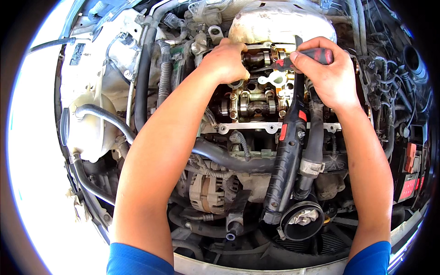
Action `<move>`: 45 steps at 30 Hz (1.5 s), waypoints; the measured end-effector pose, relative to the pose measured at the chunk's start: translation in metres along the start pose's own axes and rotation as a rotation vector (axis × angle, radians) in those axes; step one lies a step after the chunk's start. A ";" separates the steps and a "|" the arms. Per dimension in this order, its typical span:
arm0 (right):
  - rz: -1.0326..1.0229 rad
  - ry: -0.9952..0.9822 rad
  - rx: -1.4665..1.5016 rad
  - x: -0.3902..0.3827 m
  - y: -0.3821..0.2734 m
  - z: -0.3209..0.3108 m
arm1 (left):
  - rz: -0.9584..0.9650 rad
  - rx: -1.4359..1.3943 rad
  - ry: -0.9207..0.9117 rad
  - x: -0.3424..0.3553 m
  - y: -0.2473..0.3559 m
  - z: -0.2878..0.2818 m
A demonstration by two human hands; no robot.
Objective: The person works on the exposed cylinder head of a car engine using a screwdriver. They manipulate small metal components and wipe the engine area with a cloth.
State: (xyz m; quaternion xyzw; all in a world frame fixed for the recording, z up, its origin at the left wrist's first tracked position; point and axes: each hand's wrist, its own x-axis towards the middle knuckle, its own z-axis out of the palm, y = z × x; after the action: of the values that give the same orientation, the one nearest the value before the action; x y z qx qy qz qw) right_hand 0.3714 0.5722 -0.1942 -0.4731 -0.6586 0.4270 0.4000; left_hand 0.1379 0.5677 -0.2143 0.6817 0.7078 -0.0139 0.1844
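1. The red-and-black-handled screwdriver [324,56] is grasped by the right hand [331,78], its handle pinched between thumb and fingers; it is held over the far part of the opened metal engine head [247,128], with its thin shaft pointed left.
2. The left hand [224,62] is placed at the far left corner of the engine head, its thumb just beside the screwdriver's tip; its other fingers are partly hidden, so whether anything is gripped by it cannot be told.
3. Shiny metal camshaft lobes [256,107] are exposed in the engine head, near the hands; beyond them, a silver, domed metal shield [279,23] is seen.
4. A long black work lamp with red patches [286,160] is laid from the near side up across the engine head, left of the right forearm; to its near right, crumpled pale material [305,217] is lodged in a round black duct [283,229].
5. At the left, a whitish plastic reservoir [94,133] is joined by black hoses.
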 end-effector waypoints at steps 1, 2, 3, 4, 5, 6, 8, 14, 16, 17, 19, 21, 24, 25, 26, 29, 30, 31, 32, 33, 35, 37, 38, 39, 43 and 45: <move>-0.004 0.013 0.006 0.000 0.002 0.000 | -0.006 -0.003 0.011 0.000 0.000 0.001; -0.010 0.025 0.015 0.001 0.003 0.000 | -0.015 -0.004 0.023 -0.001 0.001 0.001; -0.011 0.032 -0.022 0.001 0.003 -0.001 | -0.030 -0.006 0.041 -0.003 0.001 0.002; -0.016 0.047 -0.020 0.000 0.003 0.000 | -0.049 0.006 0.055 -0.005 0.002 0.003; -0.022 0.065 -0.021 0.000 0.003 0.000 | -0.064 0.017 0.072 -0.005 0.004 0.004; -0.029 0.083 -0.021 -0.001 0.002 -0.001 | -0.079 0.028 0.088 -0.006 0.006 0.005; -0.041 0.100 0.008 -0.002 0.001 0.000 | -0.020 0.074 0.201 -0.011 0.008 0.007; -0.068 0.147 0.135 -0.006 -0.004 0.004 | 0.252 0.261 0.359 -0.013 0.012 0.011; -0.112 0.173 0.090 -0.008 -0.004 0.001 | 0.326 0.300 0.315 -0.007 0.010 0.014; -0.110 0.180 0.073 -0.009 -0.005 0.000 | 0.349 0.308 0.313 -0.005 0.011 0.017; -0.148 0.209 0.101 -0.010 -0.006 0.000 | 0.360 0.341 0.348 -0.001 0.007 0.020; -0.192 0.234 0.134 -0.014 -0.010 -0.001 | 0.350 0.367 0.361 0.003 0.006 0.020; -0.226 0.267 0.108 -0.014 -0.006 -0.008 | 0.370 0.347 0.404 0.006 0.005 0.023; -0.220 0.273 0.092 -0.014 -0.007 -0.010 | 0.372 0.336 0.408 0.008 0.007 0.025; -0.218 0.284 0.108 -0.014 -0.005 -0.011 | 0.375 0.328 0.411 0.010 0.008 0.026; -0.199 0.281 0.146 -0.013 -0.004 -0.009 | 0.359 0.368 0.395 0.010 0.006 0.027; -0.206 0.277 0.126 -0.012 -0.005 -0.009 | 0.359 0.366 0.391 0.010 0.005 0.027; -0.214 0.273 0.107 -0.012 -0.006 -0.008 | 0.358 0.352 0.411 0.009 0.004 0.028; -0.211 0.278 0.093 -0.011 -0.006 -0.008 | 0.358 0.342 0.432 0.008 0.003 0.028; -0.208 0.283 0.078 -0.010 -0.004 -0.010 | 0.359 0.331 0.453 0.007 0.002 0.028; -0.201 0.289 0.071 -0.009 -0.004 -0.010 | 0.312 0.342 0.386 0.006 0.008 0.028; -0.191 0.292 0.085 -0.011 -0.005 -0.010 | 0.281 0.351 0.333 0.003 0.014 0.025; -0.190 0.290 0.108 -0.011 -0.004 -0.011 | 0.266 0.351 0.267 0.002 0.016 0.020; -0.189 0.288 0.130 -0.011 -0.003 -0.011 | 0.252 0.351 0.201 0.000 0.016 0.015; -0.202 0.284 0.151 -0.010 -0.005 -0.010 | 0.302 0.330 0.187 -0.006 0.008 0.010; -0.198 0.290 0.193 -0.010 -0.008 -0.007 | 0.324 0.379 0.165 -0.008 0.014 0.008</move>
State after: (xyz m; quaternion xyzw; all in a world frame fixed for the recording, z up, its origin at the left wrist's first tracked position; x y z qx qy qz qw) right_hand 0.3779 0.5618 -0.1857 -0.4220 -0.5934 0.3742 0.5742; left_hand 0.1536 0.5594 -0.2160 0.8074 0.5868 -0.0611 -0.0051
